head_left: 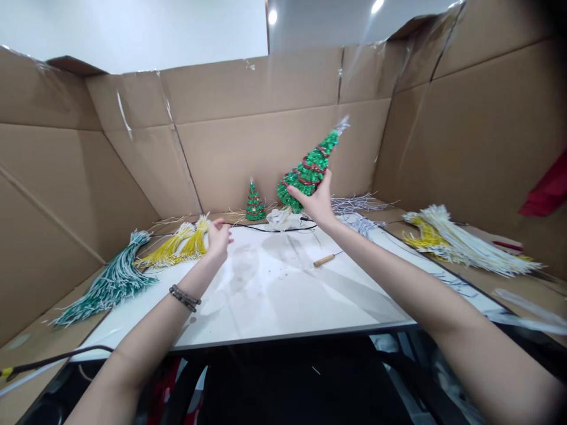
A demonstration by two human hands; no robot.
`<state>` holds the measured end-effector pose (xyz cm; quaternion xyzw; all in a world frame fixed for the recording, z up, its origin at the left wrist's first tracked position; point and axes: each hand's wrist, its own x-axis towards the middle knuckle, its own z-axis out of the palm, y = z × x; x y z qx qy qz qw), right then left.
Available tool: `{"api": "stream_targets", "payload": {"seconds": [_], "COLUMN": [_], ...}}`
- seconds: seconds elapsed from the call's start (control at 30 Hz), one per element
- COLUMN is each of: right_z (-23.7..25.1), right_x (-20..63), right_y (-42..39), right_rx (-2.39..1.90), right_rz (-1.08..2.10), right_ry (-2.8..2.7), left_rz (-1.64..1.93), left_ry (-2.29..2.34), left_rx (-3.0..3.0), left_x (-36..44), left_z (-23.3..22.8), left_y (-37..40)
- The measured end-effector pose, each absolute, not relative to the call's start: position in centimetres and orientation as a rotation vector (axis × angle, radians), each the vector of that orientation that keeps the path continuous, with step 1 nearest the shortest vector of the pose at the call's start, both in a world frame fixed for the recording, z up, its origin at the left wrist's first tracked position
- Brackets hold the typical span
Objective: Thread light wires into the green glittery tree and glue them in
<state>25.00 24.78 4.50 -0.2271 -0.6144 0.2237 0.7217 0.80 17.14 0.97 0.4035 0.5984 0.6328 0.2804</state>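
My right hand (319, 203) grips a green tinsel Christmas tree (305, 174) near its base, thumb on one side and fingers on the other. The tree is wound with a red garland, and its whitish tip leans up to the right, raised off the table. My left hand (218, 238) hovers over the table's back left, open and empty, its fingers loosely bent and apart. Beside it lies a bundle of yellow strands with white ends (195, 239). A smaller green Christmas tree (254, 203) stands upright at the back, between my hands.
A white tabletop (266, 307) is walled by cardboard (266, 141). A wooden-handled awl (325, 260) lies mid-table. A teal bundle (115, 283) is at left, a white-and-yellow bundle (469, 242) at right. White crumpled plastic (281, 218) and a black cable (252, 228) lie at the back.
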Motion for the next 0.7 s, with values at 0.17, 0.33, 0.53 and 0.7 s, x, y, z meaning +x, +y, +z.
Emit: {"api": "stream_targets", "payload": {"seconds": [0.17, 0.33, 0.53, 0.7], "right_z": [6.2, 6.5, 9.2, 11.3], "right_x": [21.9, 15.8, 10.9, 11.1], "right_y": [26.1, 26.0, 25.3, 25.5], "right_rx": [-0.468, -0.572, -0.636, -0.529], "right_rz": [0.092, -0.068, -0.481, -0.53], "right_ry": [-1.734, -1.845, -1.915, -1.955], "left_rz": [1.984, 1.884, 2.285, 2.576], "left_ry": [1.335, 1.166, 0.848, 0.985], "left_rx": [1.652, 1.854, 1.792, 1.606], "left_x": [0.3, 1.5, 0.6, -1.1], "left_z": [5.2, 5.6, 6.8, 7.7], "left_y": [17.1, 18.7, 22.4, 25.8]}}
